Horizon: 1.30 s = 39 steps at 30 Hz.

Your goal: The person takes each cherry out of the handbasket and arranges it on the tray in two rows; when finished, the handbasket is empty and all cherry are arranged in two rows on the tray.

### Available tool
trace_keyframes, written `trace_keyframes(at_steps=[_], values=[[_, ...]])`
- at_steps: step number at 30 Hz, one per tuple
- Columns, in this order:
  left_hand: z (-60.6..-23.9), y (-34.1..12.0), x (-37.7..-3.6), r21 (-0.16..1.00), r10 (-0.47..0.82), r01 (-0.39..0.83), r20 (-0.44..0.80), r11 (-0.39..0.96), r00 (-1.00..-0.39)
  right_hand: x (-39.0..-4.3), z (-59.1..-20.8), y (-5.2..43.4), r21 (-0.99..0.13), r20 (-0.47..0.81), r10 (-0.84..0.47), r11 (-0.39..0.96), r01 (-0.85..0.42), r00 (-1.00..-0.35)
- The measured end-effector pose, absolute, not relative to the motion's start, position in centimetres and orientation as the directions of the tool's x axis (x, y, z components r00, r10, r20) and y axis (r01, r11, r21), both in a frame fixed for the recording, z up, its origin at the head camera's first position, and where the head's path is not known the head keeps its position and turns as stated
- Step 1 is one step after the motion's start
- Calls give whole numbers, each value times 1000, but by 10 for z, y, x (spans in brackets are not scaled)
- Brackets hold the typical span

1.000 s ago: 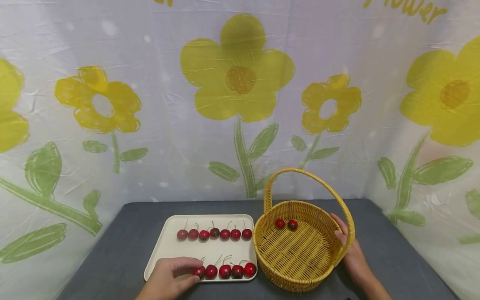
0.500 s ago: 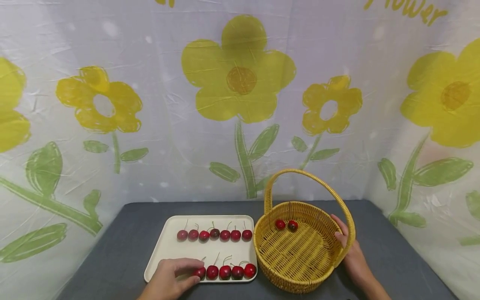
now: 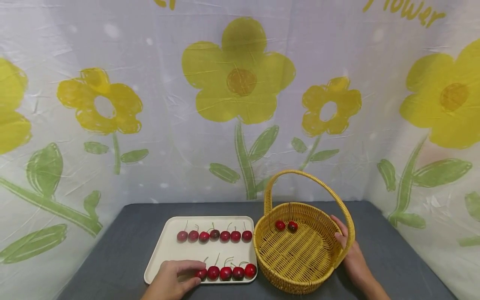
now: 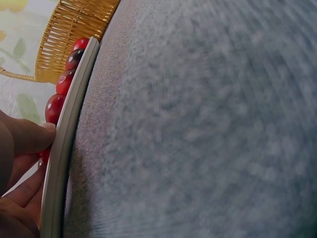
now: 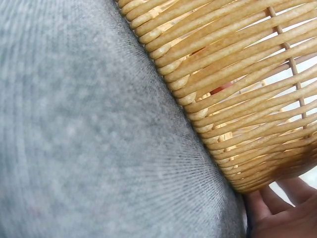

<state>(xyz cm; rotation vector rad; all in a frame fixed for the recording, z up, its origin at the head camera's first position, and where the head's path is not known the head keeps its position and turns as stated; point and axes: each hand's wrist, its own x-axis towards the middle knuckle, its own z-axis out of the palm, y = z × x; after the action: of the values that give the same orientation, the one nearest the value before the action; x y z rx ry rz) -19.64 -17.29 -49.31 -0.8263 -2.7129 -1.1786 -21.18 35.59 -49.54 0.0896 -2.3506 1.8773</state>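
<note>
My left hand [image 3: 170, 280] is at the front left of a white tray [image 3: 161, 250], its thumb and forefinger pinching the leftmost cherry [image 3: 201, 273] of the front row. That cherry stands on the tray, partly hidden by the fingers, with its stem up. To its right are several more cherries [image 3: 226, 273] in line, and a second row of cherries [image 3: 214, 234] lies farther back. My right hand [image 3: 354, 256] holds the right side of a yellow wicker basket [image 3: 300, 287], thumb at the rim and fingers [image 5: 292, 191] against the outer wall.
Two cherries [image 3: 286, 225] lie inside the basket against its back wall. The tall arched handle [image 3: 311, 175] rises over the opening. Basket and tray stand close together on a dark grey cloth [image 3: 123, 233]. Behind hangs a flower-printed curtain [image 3: 165, 137].
The left hand has shifted slightly to the right with its cherry, and the neighbouring cherry has moved slightly right too. The right hand and the basket have stayed in place.
</note>
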Motion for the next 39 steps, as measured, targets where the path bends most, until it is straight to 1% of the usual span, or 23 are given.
trace_keyframes(at_steps=[4,8,14,17,20,21,23,27,28,30,32,35,37,39], values=[[-493,-173,-195,669,436,489,265,559,-860,-212,-495,356,-967,138,34,222,-127,-990],[-492,-172,-195,704,422,434,206,563,-883,-212,-496,356,-967,143,32,218,-133,-989],[-489,-173,-194,714,391,371,147,594,-909,-212,-497,356,-967,142,33,217,-131,-989],[-488,-174,-192,721,360,367,173,588,-917,-211,-497,356,-967,142,31,218,-132,-989],[-488,-177,-190,741,342,390,228,547,-912,-210,-496,355,-966,148,28,219,-138,-989],[-488,-177,-189,756,334,382,227,532,-915,-210,-496,355,-966,150,26,217,-141,-988],[-486,-179,-190,808,318,331,189,487,-929,-210,-496,355,-966,153,26,213,-144,-988],[-475,-179,-193,908,275,148,37,392,-961,-210,-495,355,-965,156,26,215,-147,-987],[-472,-178,-194,918,278,138,32,373,-960,-210,-495,355,-965,157,28,219,-147,-987],[-463,-174,-197,929,299,157,53,334,-953,-210,-495,355,-963,157,28,227,-147,-987],[-454,-168,-200,927,334,222,115,303,-935,-210,-495,356,-962,157,28,230,-146,-987],[-441,-154,-207,916,401,320,206,242,-893,-210,-495,356,-962,157,30,231,-146,-987],[-432,-142,-213,907,439,360,239,219,-866,-210,-494,355,-963,157,29,229,-146,-987],[-422,-128,-217,909,478,368,239,198,-845,-210,-495,355,-963,155,30,227,-145,-987]])
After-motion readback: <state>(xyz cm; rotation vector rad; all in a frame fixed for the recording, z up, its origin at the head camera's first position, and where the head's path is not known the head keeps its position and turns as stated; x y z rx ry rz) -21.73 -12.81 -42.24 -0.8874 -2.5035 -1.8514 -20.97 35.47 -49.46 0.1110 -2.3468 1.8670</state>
